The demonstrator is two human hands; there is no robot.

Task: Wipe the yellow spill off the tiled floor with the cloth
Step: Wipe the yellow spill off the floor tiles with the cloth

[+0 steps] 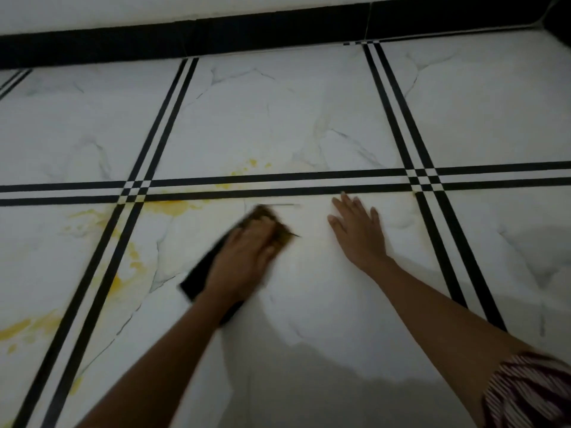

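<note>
A dark cloth point(200, 274) with a brownish-stained front edge lies flat on the white marble-look tiled floor point(278, 125). My left hand point(244, 257) presses down on it, blurred by motion. Yellow spill point(173, 207) spreads left of the cloth, just below the black double grout line, with more yellow streaks point(29, 329) on the tile at the far left and specks point(251, 163) above the line. My right hand point(358, 228) rests flat on the floor to the right of the cloth, fingers spread, holding nothing.
Black double stripes point(309, 182) cross the floor between tiles. A black skirting band point(216, 38) runs along the wall at the top. A red-and-white patterned sleeve point(531, 393) shows at the lower right.
</note>
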